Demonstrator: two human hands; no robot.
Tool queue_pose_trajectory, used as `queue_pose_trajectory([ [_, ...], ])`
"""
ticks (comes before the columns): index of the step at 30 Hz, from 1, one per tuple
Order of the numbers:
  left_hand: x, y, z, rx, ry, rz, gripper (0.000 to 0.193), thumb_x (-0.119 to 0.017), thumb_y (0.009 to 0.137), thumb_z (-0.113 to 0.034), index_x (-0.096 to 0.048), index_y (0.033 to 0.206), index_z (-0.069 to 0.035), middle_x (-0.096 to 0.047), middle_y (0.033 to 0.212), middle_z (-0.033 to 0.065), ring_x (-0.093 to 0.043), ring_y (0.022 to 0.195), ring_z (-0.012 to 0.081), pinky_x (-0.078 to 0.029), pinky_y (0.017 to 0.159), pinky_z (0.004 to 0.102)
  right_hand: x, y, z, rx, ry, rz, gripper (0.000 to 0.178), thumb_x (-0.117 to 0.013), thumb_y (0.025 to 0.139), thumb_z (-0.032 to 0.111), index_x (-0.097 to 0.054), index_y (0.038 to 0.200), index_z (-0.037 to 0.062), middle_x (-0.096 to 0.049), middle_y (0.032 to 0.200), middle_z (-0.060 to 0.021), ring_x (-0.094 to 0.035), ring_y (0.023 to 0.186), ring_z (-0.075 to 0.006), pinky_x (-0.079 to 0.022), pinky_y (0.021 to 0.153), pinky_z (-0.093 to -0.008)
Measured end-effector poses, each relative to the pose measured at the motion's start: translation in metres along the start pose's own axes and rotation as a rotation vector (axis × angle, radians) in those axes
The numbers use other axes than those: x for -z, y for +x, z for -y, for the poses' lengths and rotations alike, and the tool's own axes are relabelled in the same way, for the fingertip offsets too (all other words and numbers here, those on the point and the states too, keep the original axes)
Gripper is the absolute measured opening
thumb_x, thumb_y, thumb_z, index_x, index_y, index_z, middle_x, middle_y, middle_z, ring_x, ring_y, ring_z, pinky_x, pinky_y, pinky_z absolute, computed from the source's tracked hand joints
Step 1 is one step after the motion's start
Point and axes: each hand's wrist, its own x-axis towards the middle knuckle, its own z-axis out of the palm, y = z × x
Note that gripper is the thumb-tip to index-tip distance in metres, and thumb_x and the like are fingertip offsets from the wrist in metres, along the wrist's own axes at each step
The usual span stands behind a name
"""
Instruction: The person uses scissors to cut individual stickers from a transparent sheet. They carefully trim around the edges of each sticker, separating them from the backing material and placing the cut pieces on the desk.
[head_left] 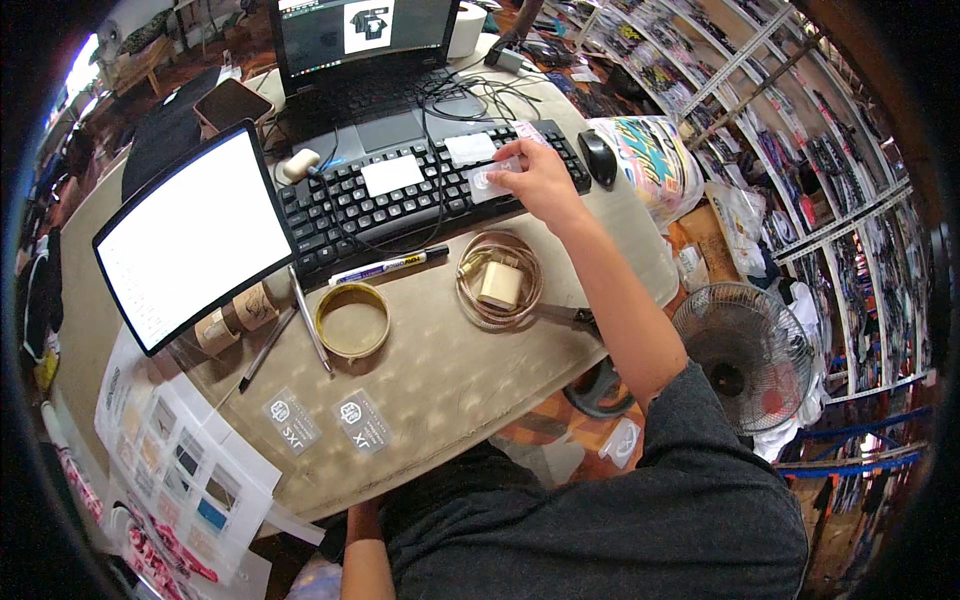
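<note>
Over the right part of the black keyboard [340, 205], my right hand [540, 178] has its thumb and fingers closed on a clear label [482, 186] with pale print. Two pale paper pieces, one in the middle [393, 176] and one farther back [470, 148], lie on the keys. Beyond my fingers is a small pink-and-white slip [527, 131]. On the near left of the table are two more clear printed labels, a left one [291, 420] and a right one [362, 422]. My left forearm [367, 560] drops beside the table's near edge, and its hand is out of sight.
A tablet [200, 240] leans at left by printed sheets [190, 470]. Between keyboard and labels lie a marker [380, 266], tape roll [320, 320] and charger [500, 287] inside a coiled cable. A laptop [365, 80] stands behind, a mouse [598, 158] at right. A fan [745, 358] stands below.
</note>
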Motion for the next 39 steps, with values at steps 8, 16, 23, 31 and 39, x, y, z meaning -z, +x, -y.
queue_pose_trajectory([
  [8,0.018,-0.026,0.017,0.56,-0.295,0.242,0.029,-0.059,0.086,-0.021,-0.059,0.11,-0.005,-0.057,0.118,0.014,-0.05,0.113,0.0315,-0.038,0.096,0.0426,-0.007,-0.007,0.016,0.156,-0.26,-0.025,0.029,-0.073,0.071,0.015,-0.062,0.095,0.0038,-0.066,0.088,-0.014,-0.063,0.084,-0.0289,-0.047,0.079,-0.0352],
  [16,0.12,-0.061,-0.049,0.737,-0.848,0.047,0.022,-0.06,0.086,-0.016,-0.062,0.104,-0.005,-0.059,0.114,0.012,-0.052,0.109,0.03,-0.038,0.093,0.0434,0.03,-0.006,0.006,0.472,-0.408,-0.411,0.026,-0.07,0.076,0.013,-0.062,0.099,0.0022,-0.059,0.106,-0.0127,-0.059,0.092,-0.0239,-0.05,0.076,-0.0309],
  [23,0.272,-0.058,-0.125,0.533,-1.141,-0.247,0.01,-0.057,0.086,-0.009,-0.06,0.092,-0.001,-0.061,0.088,0.01,-0.056,0.08,0.0195,-0.044,0.071,0.0337,0.003,-0.121,0.089,0.31,0.319,0.035,0.02,-0.064,0.082,0.01,-0.058,0.097,-0.0016,-0.062,0.102,-0.0112,-0.058,0.091,-0.015,-0.046,0.081,-0.0264],
  [31,0.31,0.048,-0.151,0.441,-1.789,-0.486,0.027,-0.042,0.095,-0.017,-0.051,0.113,0.001,-0.061,0.091,0.0102,-0.059,0.069,0.0151,-0.049,0.06,0.0271,-0.058,-0.214,0.147,0.574,0.125,0.514,0.046,-0.074,0.069,0.012,-0.054,0.109,0.0039,-0.055,0.114,-0.015,-0.056,0.101,-0.0291,-0.046,0.088,-0.0381],
  [39,0.301,0.051,-0.162,0.376,-1.746,-0.52,0.027,-0.043,0.093,-0.016,-0.051,0.113,0.0,-0.059,0.096,0.0057,-0.056,0.084,0.0114,-0.047,0.072,0.0254,-0.065,-0.216,0.145,0.728,-0.023,0.482,0.047,-0.076,0.061,0.001,-0.054,0.103,0.0044,-0.058,0.111,-0.0106,-0.058,0.1,-0.0285,-0.05,0.081,-0.035],
])
